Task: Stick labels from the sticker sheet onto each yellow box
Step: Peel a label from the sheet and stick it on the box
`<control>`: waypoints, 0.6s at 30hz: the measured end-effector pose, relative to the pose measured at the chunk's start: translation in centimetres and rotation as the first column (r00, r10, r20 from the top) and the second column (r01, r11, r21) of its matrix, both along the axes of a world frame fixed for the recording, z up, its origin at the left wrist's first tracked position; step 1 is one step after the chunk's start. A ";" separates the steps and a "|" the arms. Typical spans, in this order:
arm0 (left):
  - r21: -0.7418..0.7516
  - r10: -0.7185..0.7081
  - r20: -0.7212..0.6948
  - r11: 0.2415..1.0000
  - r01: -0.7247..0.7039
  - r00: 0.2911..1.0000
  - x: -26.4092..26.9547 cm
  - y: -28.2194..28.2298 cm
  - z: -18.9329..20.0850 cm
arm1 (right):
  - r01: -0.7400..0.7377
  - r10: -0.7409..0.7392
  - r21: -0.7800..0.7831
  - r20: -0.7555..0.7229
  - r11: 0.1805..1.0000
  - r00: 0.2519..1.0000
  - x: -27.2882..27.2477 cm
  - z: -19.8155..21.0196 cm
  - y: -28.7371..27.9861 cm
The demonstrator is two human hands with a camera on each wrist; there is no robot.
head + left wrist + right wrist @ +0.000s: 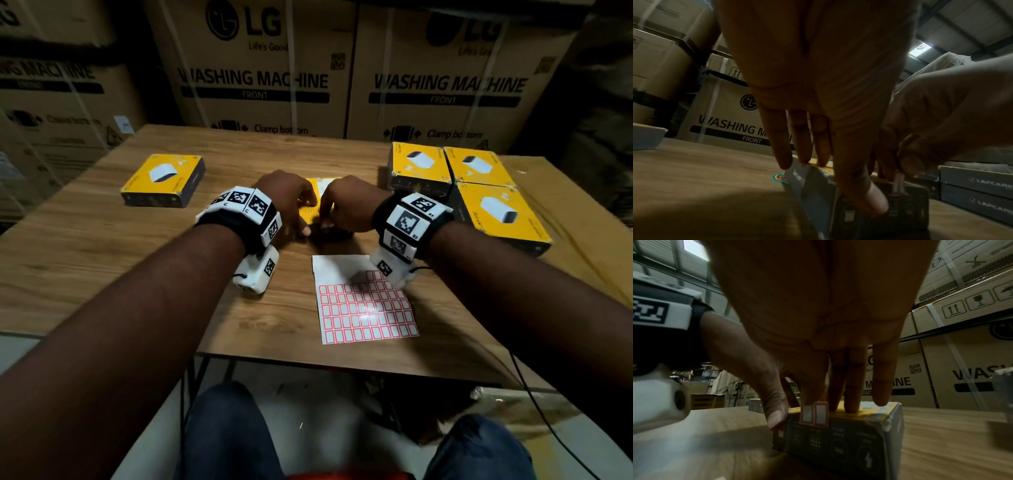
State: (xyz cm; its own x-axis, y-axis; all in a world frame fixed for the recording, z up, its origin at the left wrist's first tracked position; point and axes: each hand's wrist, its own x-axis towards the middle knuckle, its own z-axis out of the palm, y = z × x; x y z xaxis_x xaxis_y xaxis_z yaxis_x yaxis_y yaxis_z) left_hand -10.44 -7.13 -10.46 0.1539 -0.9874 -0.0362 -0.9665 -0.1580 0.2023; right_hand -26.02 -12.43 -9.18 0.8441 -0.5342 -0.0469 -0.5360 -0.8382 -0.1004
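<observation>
**Both hands on the middle yellow box, two labels at its near edge**

The left hand (291, 202) and the right hand (346, 205) meet over one yellow box (310, 214) lying on the wooden worktop (102, 246). The left grip is closed round that box: fingers (803, 141) rest straight on the yellow top, while the thumb (865, 194) presses the dark side panel facing the person. The right grip has its fingers (854, 386) stretched down onto the yellow top, just beside the left hand's. At the right thumb tip sit two red-bordered labels (813, 414), side by side and upright, hanging over the top edge onto the dark side panel; whether the thumb pinches them or only presses them cannot be told.

The sticker sheet (364, 308) lies flat on the worktop below the right wrist, nearer the person than the grip, its upper rows stripped bare. Well to the left of the left grip lies a single yellow box (164, 178). To the right of the right grip, three more yellow boxes (476, 192) sit packed close together. Behind the worktop stand big cartons (260, 68) printed "WASHING MACHINE".
</observation>
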 end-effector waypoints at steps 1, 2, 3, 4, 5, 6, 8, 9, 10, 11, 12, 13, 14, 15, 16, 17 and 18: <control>-0.001 0.002 -0.003 1.000 -0.002 1.000 0.0 0.0 0.0 | 0.003 -0.003 -0.001 0.001 1.000 1.000 0.0 0.0 0.0; -0.003 0.003 -0.006 1.000 -0.003 1.000 0.1 0.0 -0.1 | 0.007 -0.007 0.000 0.004 1.000 1.000 0.0 0.0 0.1; -0.003 0.003 -0.007 1.000 -0.003 1.000 0.1 0.0 -0.1 | 0.011 -0.011 0.002 0.010 1.000 1.000 0.0 0.1 0.1; -0.005 0.003 -0.007 1.000 -0.003 1.000 0.1 0.0 -0.1 | 0.015 -0.015 0.006 0.016 1.000 1.000 0.0 0.1 0.2; -0.005 0.004 -0.010 1.000 -0.004 1.000 0.2 0.0 -0.1 | 0.017 -0.018 0.009 0.021 1.000 1.000 0.0 0.1 0.2; -0.005 0.005 -0.012 1.000 -0.005 1.000 0.2 0.0 -0.1 | 0.017 -0.017 0.009 0.025 1.000 1.000 -0.1 0.1 0.2; -0.001 0.003 -0.009 1.000 -0.003 1.000 0.1 -0.1 -0.1 | 0.014 -0.015 0.009 0.031 1.000 0.999 -0.2 0.0 0.2; 0.003 0.000 -0.007 1.000 0.000 1.000 0.1 -0.1 -0.1 | 0.013 -0.013 0.009 0.034 1.000 0.999 -0.2 -0.1 0.2; 0.005 -0.002 -0.005 1.000 0.002 1.000 0.1 -0.1 0.0 | 0.011 -0.011 0.007 0.040 1.000 0.999 -0.2 -0.2 0.1; 0.007 -0.001 -0.005 1.000 0.002 1.000 0.1 -0.1 0.0 | 0.009 -0.010 0.007 0.044 1.000 0.999 -0.1 -0.3 0.1; 0.005 -0.002 -0.002 1.000 0.002 1.000 0.1 -0.1 0.0 | 0.009 -0.010 0.007 0.043 1.000 0.999 -0.1 -0.4 0.0; 0.003 -0.001 0.001 1.000 0.001 1.000 0.0 -0.2 0.0 | 0.011 -0.011 0.009 0.041 1.000 0.999 -0.1 -0.6 0.0; -0.002 -0.001 0.003 1.000 0.001 1.000 0.0 -0.2 0.0 | 0.011 -0.012 0.013 0.041 1.000 0.999 -0.1 -0.7 0.1; -0.005 0.000 0.003 1.000 0.000 1.000 0.0 -0.2 0.0 | 0.008 -0.009 0.017 0.045 1.000 0.999 -0.2 -0.8 0.1; -0.006 0.000 0.005 1.000 0.000 1.000 0.0 -0.1 0.0 | 0.001 -0.002 0.024 0.050 1.000 0.999 -0.2 -0.9 0.2; -0.006 0.000 0.005 1.000 0.000 1.000 0.0 -0.2 0.0 | -0.007 0.005 0.032 0.053 0.999 0.999 -0.3 -0.9 0.2; -0.007 -0.002 0.005 1.000 0.002 1.000 0.1 -0.2 -0.1 | -0.013 0.011 0.043 0.050 0.999 0.999 -0.5 -1.0 0.2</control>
